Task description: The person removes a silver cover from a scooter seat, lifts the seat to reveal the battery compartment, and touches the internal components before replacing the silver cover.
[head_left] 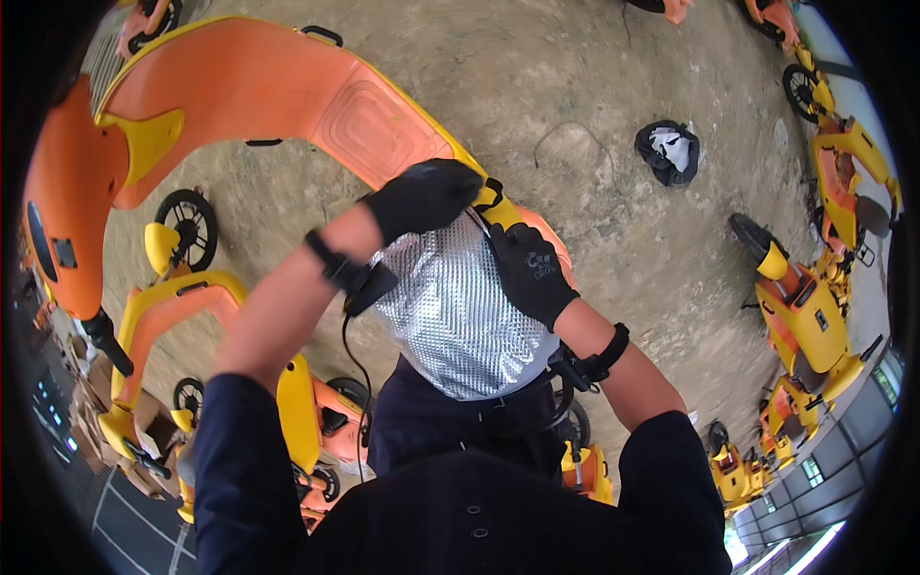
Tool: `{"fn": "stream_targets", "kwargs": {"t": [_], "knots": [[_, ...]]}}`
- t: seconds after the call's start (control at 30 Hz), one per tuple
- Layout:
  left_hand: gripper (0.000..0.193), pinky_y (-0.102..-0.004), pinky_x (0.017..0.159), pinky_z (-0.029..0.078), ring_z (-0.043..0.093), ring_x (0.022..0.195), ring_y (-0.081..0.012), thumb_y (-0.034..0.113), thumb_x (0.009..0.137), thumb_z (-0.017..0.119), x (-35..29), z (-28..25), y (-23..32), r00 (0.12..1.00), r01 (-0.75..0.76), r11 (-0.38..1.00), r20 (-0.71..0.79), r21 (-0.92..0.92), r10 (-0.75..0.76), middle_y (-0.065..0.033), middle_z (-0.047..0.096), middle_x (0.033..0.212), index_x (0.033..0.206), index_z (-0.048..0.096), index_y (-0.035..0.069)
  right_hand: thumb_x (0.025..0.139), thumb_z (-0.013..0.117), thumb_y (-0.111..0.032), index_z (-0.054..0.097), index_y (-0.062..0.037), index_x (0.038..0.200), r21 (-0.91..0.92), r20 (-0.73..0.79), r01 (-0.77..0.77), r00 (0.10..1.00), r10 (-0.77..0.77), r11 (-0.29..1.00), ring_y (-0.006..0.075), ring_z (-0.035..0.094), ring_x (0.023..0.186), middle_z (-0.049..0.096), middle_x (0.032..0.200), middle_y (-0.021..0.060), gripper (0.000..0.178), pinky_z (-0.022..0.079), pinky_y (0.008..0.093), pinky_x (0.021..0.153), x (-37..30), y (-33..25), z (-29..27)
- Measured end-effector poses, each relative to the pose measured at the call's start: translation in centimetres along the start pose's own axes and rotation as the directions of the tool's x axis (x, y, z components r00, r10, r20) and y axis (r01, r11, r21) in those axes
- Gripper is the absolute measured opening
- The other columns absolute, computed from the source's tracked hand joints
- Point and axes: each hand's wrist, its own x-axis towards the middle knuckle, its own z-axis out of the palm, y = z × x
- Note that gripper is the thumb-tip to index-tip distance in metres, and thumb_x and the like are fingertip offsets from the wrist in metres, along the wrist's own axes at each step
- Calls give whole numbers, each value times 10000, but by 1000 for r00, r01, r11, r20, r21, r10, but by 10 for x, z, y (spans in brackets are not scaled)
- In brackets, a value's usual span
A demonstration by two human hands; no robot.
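In front of me stands an orange and yellow electric scooter (259,81), and a silver, foil-like quilted seat cover (460,307) lies over its seat. My left hand (426,199), in a black glove, is closed at the cover's far edge; its fingertips are partly hidden. My right hand (532,273), also gloved in black, grips the same edge a little to the right, fingers bent together. Just beyond both hands, a black loop (490,195) sits on the scooter's yellow rim. The orange footboard (383,120) extends ahead to the left.
A black bag with white material in it (669,151) lies on the concrete floor (575,77). More orange and yellow scooters (805,316) line the right side, with another (182,297) close on the left. Cardboard boxes (91,393) are at the far left. A thin cable (359,383) hangs from my left wrist.
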Motion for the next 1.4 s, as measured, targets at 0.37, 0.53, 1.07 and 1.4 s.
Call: {"fn": "stream_targets", "kwargs": {"t": [0.37, 0.53, 1.07, 1.4], "knots": [[93, -370, 712, 437, 537, 789, -303, 96, 717, 583, 34, 33, -18, 904, -329, 944, 292, 5, 313, -129, 579, 801, 804, 597, 65, 795, 597, -109, 519, -12, 1112, 869, 66, -297, 862, 503, 395, 181, 560, 906, 578, 1005, 108, 341, 440, 267, 766, -28, 22, -6], [145, -375, 720, 442, 555, 798, -307, 78, 703, 604, 48, 24, -16, 845, -212, 977, 499, -15, 191, -125, 579, 803, 845, 581, 56, 824, 562, -127, 591, 3, 1009, 780, 143, -233, 970, 197, 581, 132, 579, 877, 622, 926, 81, 227, 434, 233, 779, -22, 48, -5], [137, -330, 713, 448, 575, 776, -261, 152, 793, 541, 71, 38, -34, 866, -174, 985, 478, 18, 144, -134, 593, 819, 852, 599, 42, 779, 575, -153, 584, -15, 931, 709, 290, -332, 941, 172, 622, 170, 567, 710, 603, 774, 83, 206, 438, 277, 664, 8, 69, 17], [275, -344, 885, 391, 535, 1011, -287, 213, 835, 491, 89, 37, -40, 652, -182, 954, 755, 238, -64, -162, 584, 1042, 1022, 583, 34, 846, 463, -390, 583, 6, 915, 518, 347, -393, 908, 234, 760, 257, 595, 760, 620, 807, 159, 420, 441, 328, 684, 44, 52, 9]]}}
